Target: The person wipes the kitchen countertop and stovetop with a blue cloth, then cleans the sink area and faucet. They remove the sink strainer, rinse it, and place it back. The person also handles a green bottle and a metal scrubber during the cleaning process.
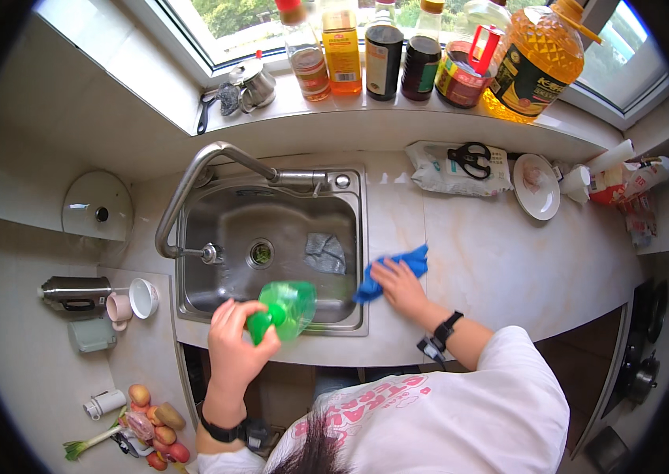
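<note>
My left hand (233, 340) grips a green see-through plastic bottle (294, 307) by its green top, tilted over the front of the sink. My right hand (402, 290) lies on a bunched blue cloth (414, 260) on the counter, just right of the sink's rim. The stainless steel sink (224, 219) holds a crumpled grey cloth (325, 253) on its floor. Green scraps sit in the drain strainer (260, 253). A bent metal faucet (192, 172) reaches over the basin's left side.
At the counter's back lie a white soft pack (429, 172) with black scissors (470, 159) on it and a white plate (539, 204). Sauce bottles (383, 62) and an oil jug (533, 65) line the sill. A thermos (76, 293), pink mug (119, 309) and bowl (143, 298) stand left.
</note>
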{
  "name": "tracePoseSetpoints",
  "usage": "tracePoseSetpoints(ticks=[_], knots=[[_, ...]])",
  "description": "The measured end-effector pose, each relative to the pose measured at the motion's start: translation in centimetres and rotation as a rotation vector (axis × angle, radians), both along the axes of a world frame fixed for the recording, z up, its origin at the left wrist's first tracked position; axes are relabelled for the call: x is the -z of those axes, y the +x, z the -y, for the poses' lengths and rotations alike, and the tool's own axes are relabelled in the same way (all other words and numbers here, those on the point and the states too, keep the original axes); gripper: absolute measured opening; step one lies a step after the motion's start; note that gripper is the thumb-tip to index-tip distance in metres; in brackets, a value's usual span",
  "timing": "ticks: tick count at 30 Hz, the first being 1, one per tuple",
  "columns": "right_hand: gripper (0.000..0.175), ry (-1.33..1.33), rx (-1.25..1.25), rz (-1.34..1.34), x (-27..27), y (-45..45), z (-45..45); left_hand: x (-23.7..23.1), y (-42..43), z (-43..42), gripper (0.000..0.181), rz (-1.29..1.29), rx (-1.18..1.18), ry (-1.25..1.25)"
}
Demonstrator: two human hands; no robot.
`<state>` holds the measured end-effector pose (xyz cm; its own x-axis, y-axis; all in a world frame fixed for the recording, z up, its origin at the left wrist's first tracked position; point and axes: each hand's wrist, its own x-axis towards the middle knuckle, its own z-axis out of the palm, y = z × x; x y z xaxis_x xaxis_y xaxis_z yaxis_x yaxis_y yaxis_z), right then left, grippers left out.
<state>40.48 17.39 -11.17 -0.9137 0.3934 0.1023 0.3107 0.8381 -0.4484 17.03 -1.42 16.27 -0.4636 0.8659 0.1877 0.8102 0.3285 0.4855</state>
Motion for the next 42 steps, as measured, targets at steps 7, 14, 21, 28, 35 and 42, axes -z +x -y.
tracePoseSetpoints(ticks=[7,14,21,28,35,42], knots=[[0.039,-0.613,0.230,-0.209,-2.6,5.4,-0.3,-0.5,-0.1,-12.2,0.022,0.184,0.039,0.114],[0.033,-0.653,0.681,-0.487,-2.7,9.8,-5.5,2.5,-0.2,-24.8,0.035,0.174,0.028,0.058],[0.050,-0.057,0.796,0.050,-0.6,11.8,-7.3,5.0,0.3,-32.7,0.043,0.148,-0.034,0.017],[0.064,-0.034,0.703,0.038,1.8,7.8,-8.2,5.6,0.2,-36.2,0.055,0.124,-0.036,-0.040],[0.062,-0.037,0.572,-0.003,3.0,-3.6,-11.0,5.6,0.4,-27.8,0.058,0.168,0.002,0.585],[0.059,0.037,0.422,-0.058,2.7,-11.1,-10.0,12.9,-0.2,-9.2,0.012,0.374,0.071,0.160]])
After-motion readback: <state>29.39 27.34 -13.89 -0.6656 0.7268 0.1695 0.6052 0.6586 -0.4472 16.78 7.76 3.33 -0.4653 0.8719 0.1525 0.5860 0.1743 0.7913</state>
